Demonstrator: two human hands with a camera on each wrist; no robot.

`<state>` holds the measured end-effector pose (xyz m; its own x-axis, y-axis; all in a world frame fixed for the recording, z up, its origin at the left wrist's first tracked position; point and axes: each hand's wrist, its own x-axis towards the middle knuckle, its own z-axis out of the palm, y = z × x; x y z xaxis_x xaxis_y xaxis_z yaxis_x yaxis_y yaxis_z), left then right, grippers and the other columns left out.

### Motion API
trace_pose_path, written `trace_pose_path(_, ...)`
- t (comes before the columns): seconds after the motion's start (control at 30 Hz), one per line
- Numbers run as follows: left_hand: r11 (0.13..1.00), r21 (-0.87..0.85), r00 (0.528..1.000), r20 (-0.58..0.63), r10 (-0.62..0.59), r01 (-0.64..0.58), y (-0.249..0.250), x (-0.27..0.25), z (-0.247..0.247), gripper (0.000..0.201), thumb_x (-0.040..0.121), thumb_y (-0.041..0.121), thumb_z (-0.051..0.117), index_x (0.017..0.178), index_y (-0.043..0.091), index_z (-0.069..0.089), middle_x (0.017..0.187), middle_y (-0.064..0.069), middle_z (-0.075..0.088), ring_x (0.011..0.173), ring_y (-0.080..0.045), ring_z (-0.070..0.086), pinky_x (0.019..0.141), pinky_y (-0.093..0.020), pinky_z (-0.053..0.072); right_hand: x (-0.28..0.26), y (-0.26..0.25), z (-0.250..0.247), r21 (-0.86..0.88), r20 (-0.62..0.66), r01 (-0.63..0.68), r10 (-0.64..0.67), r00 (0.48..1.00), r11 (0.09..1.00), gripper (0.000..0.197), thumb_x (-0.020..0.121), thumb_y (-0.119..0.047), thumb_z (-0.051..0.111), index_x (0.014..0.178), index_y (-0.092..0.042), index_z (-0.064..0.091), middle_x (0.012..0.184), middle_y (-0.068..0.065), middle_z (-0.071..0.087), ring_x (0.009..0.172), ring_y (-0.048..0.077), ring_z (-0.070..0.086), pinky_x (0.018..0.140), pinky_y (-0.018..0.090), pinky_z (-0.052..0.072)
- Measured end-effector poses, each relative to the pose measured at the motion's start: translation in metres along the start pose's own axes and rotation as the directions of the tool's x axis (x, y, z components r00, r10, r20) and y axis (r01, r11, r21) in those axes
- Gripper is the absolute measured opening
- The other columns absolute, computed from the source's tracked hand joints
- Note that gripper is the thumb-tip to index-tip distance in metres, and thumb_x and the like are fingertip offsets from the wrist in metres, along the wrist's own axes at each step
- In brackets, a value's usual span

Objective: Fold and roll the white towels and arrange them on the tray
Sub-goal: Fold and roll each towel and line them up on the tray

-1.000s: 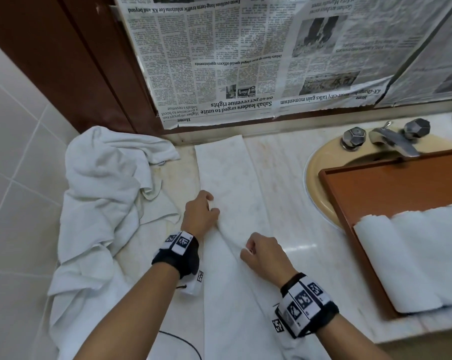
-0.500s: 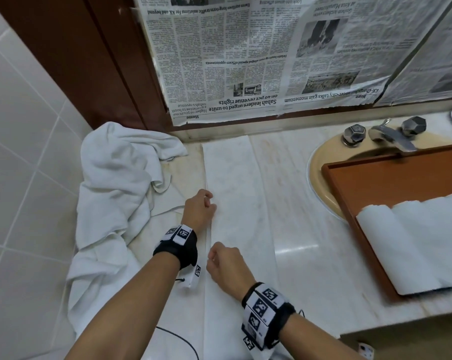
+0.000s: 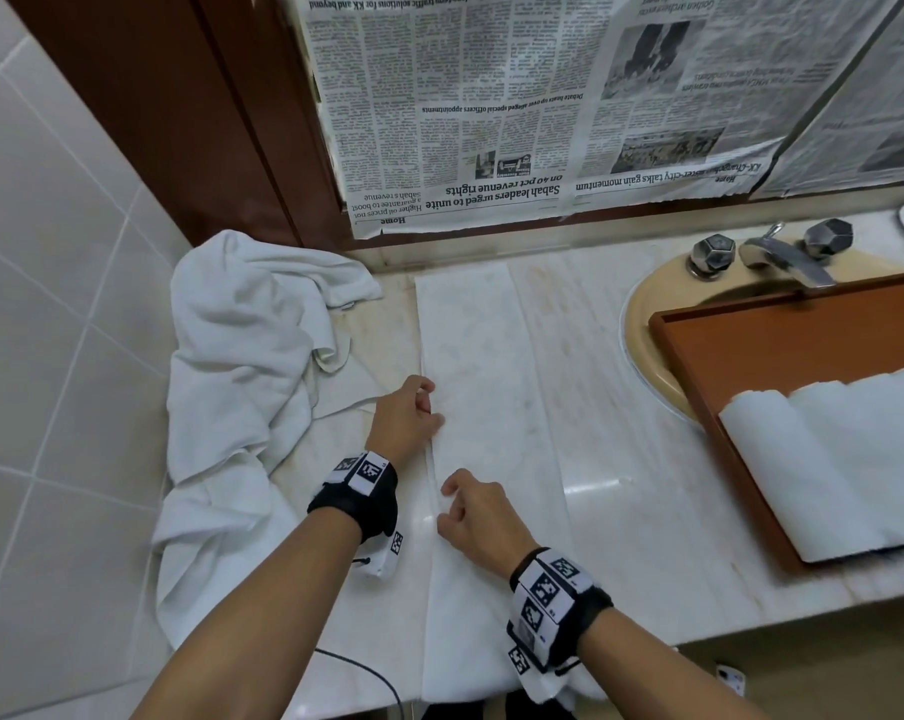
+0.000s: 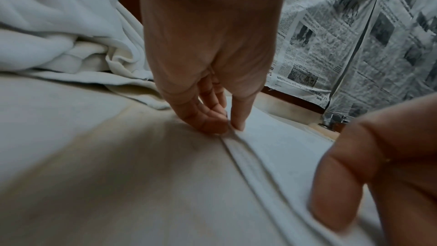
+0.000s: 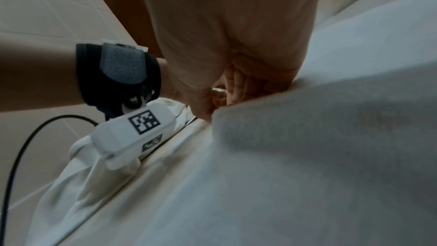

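A long white towel (image 3: 491, 387) lies folded lengthwise in a narrow strip on the marble counter, from the back wall to the front edge. My left hand (image 3: 431, 407) pinches its stacked left edges about halfway along; the left wrist view shows thumb and fingers closed on the layered hem (image 4: 230, 127). My right hand (image 3: 447, 506) grips the same edge nearer to me, its fingers curled into the fold (image 5: 218, 100). A brown wooden tray (image 3: 782, 345) rests over the sink at the right and holds rolled white towels (image 3: 844, 459).
A heap of crumpled white towels (image 3: 242, 366) fills the counter's left end against the tiled wall (image 3: 49, 304). A beige sink (image 3: 642, 324) and a metal faucet (image 3: 782, 257) sit behind the tray. Newspaper (image 3: 517, 122) covers the mirror. A black cable (image 3: 371, 672) hangs at the front edge.
My right hand carried the towel's lifted fold leftward and laid it down on the left edge, so the strip is narrower. The left hand stayed on that edge.
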<state>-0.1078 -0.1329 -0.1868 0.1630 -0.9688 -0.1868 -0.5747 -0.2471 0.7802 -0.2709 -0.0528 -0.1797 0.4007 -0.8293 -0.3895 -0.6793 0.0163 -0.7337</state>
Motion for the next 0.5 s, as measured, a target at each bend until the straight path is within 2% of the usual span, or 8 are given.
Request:
trace_pose_path(0.07, 1.0, -0.024, 1.0, -0.003, -0.003, 0.003, 0.001, -0.002, 0.004, 0.032, 0.082, 0.006, 0.072, 0.111, 0.014, 0.06, 0.079, 0.003, 0.06, 0.073, -0.012, 0.056, 0.081, -0.029, 0.05, -0.001, 0.009, -0.011, -0.017, -0.02, -0.018, 0.018, 1.0, 1.0, 0.027, 0.084, -0.018, 0.064, 0.11, -0.015, 0.056, 0.082, 0.002, 0.065, 0.073, 0.016, 0.061, 0.069, 0.025, 0.051)
trace_pose_path(0.2, 0.999, -0.049, 1.0, 0.016, -0.003, 0.003, 0.012, 0.002, 0.015, 0.028, 0.08, 0.006, 0.071, 0.104, 0.018, 0.063, 0.074, 0.004, 0.063, 0.074, -0.015, 0.06, 0.077, -0.032, 0.052, -0.001, 0.025, -0.04, 0.008, -0.087, -0.048, 0.049, 0.995, 0.999, 0.006, 0.081, -0.013, 0.066, 0.086, -0.016, 0.065, 0.073, -0.005, 0.062, 0.066, 0.006, 0.056, 0.063, 0.014, 0.044)
trace_pose_path(0.27, 0.999, -0.043, 1.0, 0.025, -0.006, 0.007, 0.015, 0.004, 0.02, 0.026, 0.081, 0.006, 0.068, 0.103, 0.02, 0.062, 0.075, 0.003, 0.063, 0.075, -0.015, 0.061, 0.075, -0.03, 0.051, -0.005, 0.027, -0.05, 0.002, -0.106, -0.056, 0.055, 0.993, 0.998, 0.001, 0.082, -0.014, 0.066, 0.082, -0.015, 0.067, 0.073, -0.005, 0.064, 0.066, 0.005, 0.057, 0.061, 0.012, 0.044)
trace_pose_path(0.4, 1.0, -0.018, 0.999, 0.041, -0.02, 0.021, 0.016, 0.005, 0.021, 0.023, 0.083, 0.004, 0.061, 0.1, 0.018, 0.062, 0.078, 0.002, 0.059, 0.072, -0.013, 0.056, 0.064, -0.019, 0.044, -0.015, 0.012, -0.044, 0.008, -0.12, 0.029, -0.028, 0.992, 1.0, 0.003, 0.083, -0.016, 0.063, 0.081, -0.016, 0.065, 0.072, -0.004, 0.064, 0.064, 0.006, 0.057, 0.061, 0.014, 0.046)
trace_pose_path(0.5, 1.0, 0.013, 0.997, 0.08, -0.017, 0.016, 0.018, 0.006, 0.018, 0.024, 0.084, 0.0, 0.056, 0.103, 0.014, 0.062, 0.079, 0.003, 0.055, 0.07, -0.009, 0.051, 0.057, -0.01, 0.039, -0.015, 0.006, -0.026, -0.059, -0.056, 0.021, -0.024, 0.998, 0.998, 0.007, 0.087, -0.017, 0.059, 0.086, -0.013, 0.064, 0.077, -0.002, 0.065, 0.07, 0.012, 0.06, 0.068, 0.026, 0.053)
